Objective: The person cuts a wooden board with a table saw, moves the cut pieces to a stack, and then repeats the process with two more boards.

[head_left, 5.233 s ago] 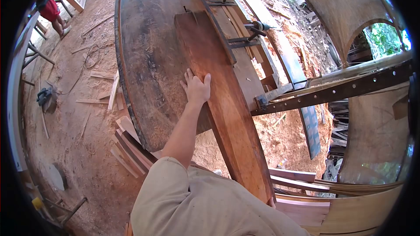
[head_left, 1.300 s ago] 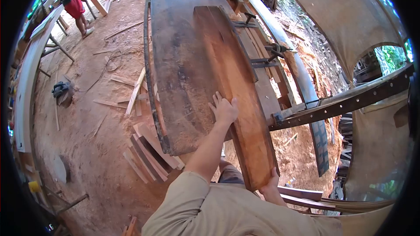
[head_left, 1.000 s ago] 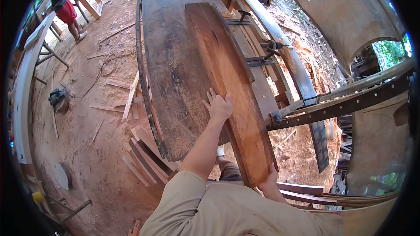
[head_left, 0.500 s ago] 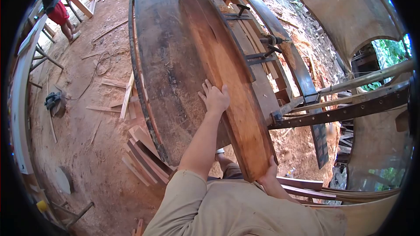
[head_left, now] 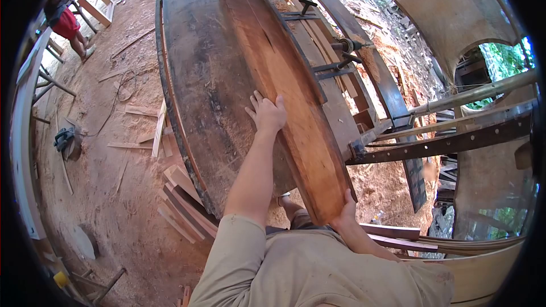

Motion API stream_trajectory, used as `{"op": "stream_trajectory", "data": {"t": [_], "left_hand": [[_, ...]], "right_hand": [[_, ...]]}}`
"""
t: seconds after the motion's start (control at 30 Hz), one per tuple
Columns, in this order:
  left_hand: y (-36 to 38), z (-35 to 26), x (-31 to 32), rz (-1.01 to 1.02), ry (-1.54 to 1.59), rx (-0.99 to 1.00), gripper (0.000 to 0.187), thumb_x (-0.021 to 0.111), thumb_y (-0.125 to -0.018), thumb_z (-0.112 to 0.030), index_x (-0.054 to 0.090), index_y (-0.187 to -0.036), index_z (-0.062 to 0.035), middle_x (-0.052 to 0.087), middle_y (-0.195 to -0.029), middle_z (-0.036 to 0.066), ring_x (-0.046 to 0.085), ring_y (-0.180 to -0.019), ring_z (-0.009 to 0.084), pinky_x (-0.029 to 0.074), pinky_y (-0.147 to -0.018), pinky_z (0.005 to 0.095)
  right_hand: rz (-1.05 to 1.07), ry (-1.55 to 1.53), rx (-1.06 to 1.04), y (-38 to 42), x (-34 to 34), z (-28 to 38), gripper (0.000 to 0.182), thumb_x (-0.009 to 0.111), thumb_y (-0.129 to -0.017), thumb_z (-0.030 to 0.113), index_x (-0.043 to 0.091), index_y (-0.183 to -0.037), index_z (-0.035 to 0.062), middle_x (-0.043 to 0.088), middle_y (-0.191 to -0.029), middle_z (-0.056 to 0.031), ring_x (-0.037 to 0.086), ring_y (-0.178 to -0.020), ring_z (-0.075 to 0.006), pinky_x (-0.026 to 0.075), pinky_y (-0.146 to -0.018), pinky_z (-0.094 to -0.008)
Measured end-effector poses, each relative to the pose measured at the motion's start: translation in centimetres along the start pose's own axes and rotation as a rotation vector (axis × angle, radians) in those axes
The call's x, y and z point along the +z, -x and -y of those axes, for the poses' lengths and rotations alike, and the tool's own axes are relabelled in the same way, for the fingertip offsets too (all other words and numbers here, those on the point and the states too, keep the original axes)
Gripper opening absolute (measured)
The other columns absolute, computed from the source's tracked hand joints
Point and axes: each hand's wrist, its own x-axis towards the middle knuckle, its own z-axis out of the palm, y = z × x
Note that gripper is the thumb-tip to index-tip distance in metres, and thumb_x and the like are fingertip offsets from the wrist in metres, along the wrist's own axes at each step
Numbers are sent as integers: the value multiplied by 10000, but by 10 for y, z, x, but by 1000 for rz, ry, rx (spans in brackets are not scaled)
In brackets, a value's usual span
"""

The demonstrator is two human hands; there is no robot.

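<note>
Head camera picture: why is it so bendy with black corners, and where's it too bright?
In the head view, a fisheye-like lens probably bends the edges and blackens the corners; in that same head view, the sunlit ground right of the tabletop looks washed out, while the wooden board shows its grain.

The plank [head_left: 301, 119] has slid farther along the table [head_left: 196, 74] — its far end now overshoots the clamped strip [head_left: 307, 65].
</note>
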Motion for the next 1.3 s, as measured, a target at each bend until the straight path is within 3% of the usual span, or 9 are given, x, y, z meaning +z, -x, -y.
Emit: {"op": "stream_trajectory", "data": {"t": [0.87,1.3], "left_hand": [[-82,-7,-24,19,-71,-64,756,362,-1012,-527,448,-1392,121,166,-1628,210,106,-1517,363,47,-1208,573],[-125,-8,-36,36,-106,-81,771,338,-1012,-548,415,-1434,93,151,-1640,177,90,-1526,333,42,-1213,560]], "right_hand": [[23,15,-31,-48,63,3,598,410,-1024,524,494,-1395,63,549,-1404,-127,543,-1268,-312,432,-1074,-490],[32,38,-26,-70,100,5,606,430,-1015,534,475,-1402,70,537,-1415,-118,512,-1293,-320,377,-1111,-506]]}}
